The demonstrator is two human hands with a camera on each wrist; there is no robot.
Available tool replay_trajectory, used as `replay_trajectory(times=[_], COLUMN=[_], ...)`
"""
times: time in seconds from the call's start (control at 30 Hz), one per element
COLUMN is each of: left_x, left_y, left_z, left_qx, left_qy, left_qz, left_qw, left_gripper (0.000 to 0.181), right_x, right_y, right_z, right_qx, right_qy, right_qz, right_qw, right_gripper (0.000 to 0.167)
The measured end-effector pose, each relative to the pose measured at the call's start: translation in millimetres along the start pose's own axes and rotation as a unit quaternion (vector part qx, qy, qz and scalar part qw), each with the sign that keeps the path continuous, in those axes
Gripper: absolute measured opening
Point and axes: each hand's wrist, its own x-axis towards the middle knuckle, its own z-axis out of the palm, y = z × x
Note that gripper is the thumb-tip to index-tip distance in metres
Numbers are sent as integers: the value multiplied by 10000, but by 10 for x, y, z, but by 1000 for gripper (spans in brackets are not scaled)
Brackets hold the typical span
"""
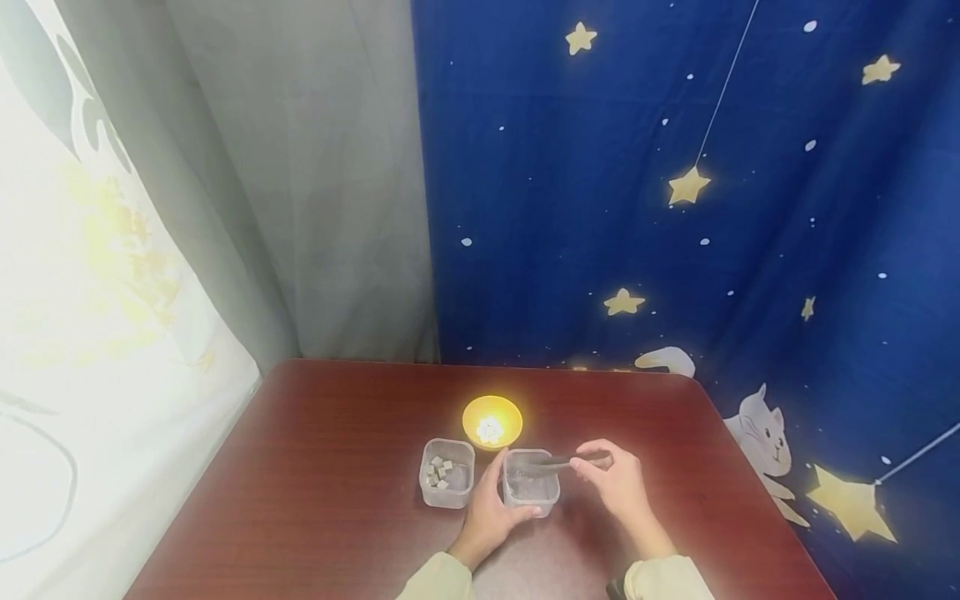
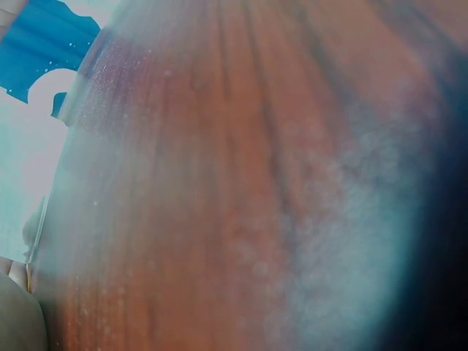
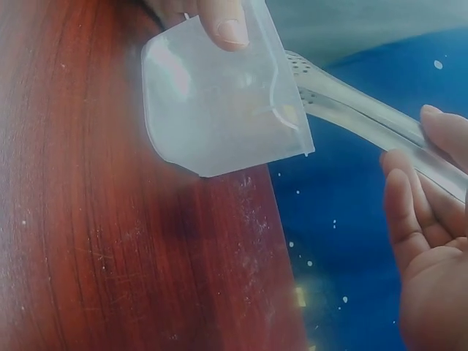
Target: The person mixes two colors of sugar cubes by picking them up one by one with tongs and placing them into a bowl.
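Note:
My left hand (image 1: 489, 514) grips a clear plastic container (image 1: 531, 505) by its left side, the thumb across the near wall. In the right wrist view that thumb (image 3: 228, 31) presses on the container (image 3: 205, 102). My right hand (image 1: 618, 483) pinches metal tongs (image 1: 566, 461) between thumb and fingers. Their perforated ends (image 3: 300, 69) reach over the rim into the container; whether they hold anything is hidden. In the left wrist view the container (image 2: 18, 183) shows only in part at the left edge.
Left of my left hand stands a second clear container (image 1: 447, 502) with several small grey cubes (image 1: 439, 472). Behind both is a yellow bowl (image 1: 510, 408) holding small whitish pieces (image 1: 490, 430). All stand on a dark red wooden table (image 1: 337, 467), with curtains (image 1: 525, 208) behind it.

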Motion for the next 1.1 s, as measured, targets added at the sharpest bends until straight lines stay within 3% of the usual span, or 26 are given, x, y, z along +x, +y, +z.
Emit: replay_trajectory(times=[0.37,0.6,0.87,1.1], left_x=[-4,-4,-1,-8], left_y=[15,15,1,14], left_z=[5,3,2,2], left_qx=[0,-11,-40,-47], left_qy=[28,61,69,82], left_qz=[-73,-90,-101,-54], left_qw=[10000,9999,9999,9999], left_gripper=[108,108,109,109], right_x=[22,44,8,52], right_y=[-68,-163,-549,-711], right_z=[-43,-43,-7,46], right_qx=[312,664,1037,1046], right_qy=[504,697,934,1246], right_qz=[-55,170,164,-11], right_qw=[9982,9952,9901,9867], right_gripper=[18,19,19,19])
